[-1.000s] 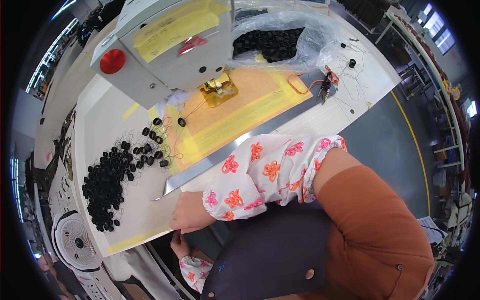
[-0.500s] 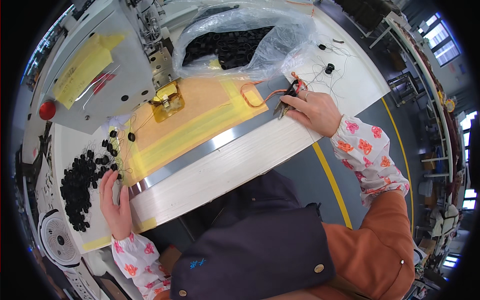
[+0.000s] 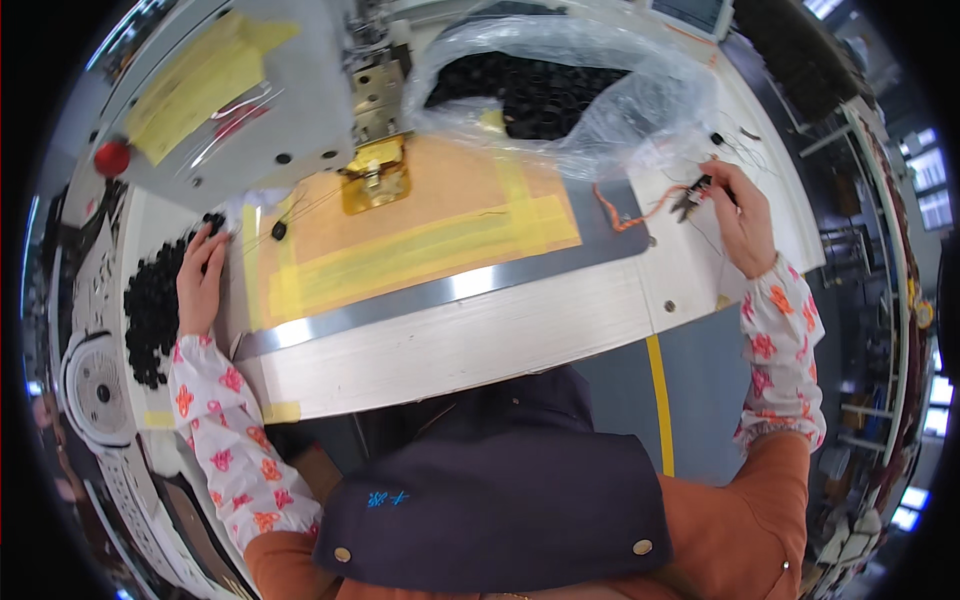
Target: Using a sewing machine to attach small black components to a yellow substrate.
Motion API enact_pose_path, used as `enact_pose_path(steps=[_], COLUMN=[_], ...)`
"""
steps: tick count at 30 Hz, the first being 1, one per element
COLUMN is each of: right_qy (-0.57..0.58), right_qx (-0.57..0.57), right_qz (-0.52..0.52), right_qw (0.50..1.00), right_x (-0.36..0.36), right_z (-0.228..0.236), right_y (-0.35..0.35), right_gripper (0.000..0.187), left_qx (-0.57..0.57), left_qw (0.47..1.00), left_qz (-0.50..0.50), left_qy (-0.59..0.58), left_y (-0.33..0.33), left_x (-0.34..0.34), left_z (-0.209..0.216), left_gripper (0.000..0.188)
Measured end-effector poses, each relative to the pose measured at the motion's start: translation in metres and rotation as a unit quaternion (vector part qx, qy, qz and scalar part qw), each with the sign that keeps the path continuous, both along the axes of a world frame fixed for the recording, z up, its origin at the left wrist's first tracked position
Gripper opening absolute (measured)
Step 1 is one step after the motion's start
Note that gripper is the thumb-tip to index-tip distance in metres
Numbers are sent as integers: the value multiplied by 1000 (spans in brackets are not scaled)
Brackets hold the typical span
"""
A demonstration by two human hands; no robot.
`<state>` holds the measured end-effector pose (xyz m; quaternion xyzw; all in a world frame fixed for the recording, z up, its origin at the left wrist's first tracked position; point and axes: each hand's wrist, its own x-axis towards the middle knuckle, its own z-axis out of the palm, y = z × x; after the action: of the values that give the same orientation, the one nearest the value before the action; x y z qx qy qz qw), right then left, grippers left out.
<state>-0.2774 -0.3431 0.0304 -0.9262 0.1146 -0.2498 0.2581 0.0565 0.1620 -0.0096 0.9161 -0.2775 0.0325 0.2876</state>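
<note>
At the left of the table, my left hand [image 3: 202,285] rests by a heap of small black loops [image 3: 152,310], fingers apart. Its fingertips reach the black pieces at the heap's far end; whether they touch one I cannot tell. Over the table's right part, my right hand [image 3: 745,222] is closed on a pair of thread snips [image 3: 690,203], blades pointing left and toward me. An orange cord [image 3: 625,224] trails from the snips to the metal plate. A single black loop [image 3: 279,231] with loose threads lies right of my left hand.
A sewing machine [image 3: 240,110] with a yellow presser area [image 3: 376,182] stands at the back left. Behind the taped brown board [image 3: 440,220], a clear plastic bag [image 3: 640,120] holds many black loops. A white fan [image 3: 97,392] sits at the far left.
My left hand has moved to the far end of the black heap. My right hand has carried the snips right, drawing the orange cord along. The whole view has shifted.
</note>
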Motion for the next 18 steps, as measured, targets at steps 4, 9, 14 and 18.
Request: enact_pose_path(steps=[4, 9, 14, 18], right_qy=[-7, 57, 96, 96], right_qx=[162, 351, 633, 616], right_qz=[106, 267, 253, 251], right_qw=[981, 896, 725, 740], right_x=[50, 125, 179, 185], right_z=[13, 7, -23, -34], right_y=[75, 155, 185, 197], right_gripper=[29, 19, 22, 21], left_qx=[-21, -58, -22, 46], left_qw=[999, 994, 967, 996], left_qz=[-9, -91, -175, -73], left_qy=[24, -4, -181, -32], left_y=[-8, -72, -139, -154], left_x=[-23, -70, -79, -71], left_z=[40, 47, 10, 9], left_gripper=[38, 40, 39, 25])
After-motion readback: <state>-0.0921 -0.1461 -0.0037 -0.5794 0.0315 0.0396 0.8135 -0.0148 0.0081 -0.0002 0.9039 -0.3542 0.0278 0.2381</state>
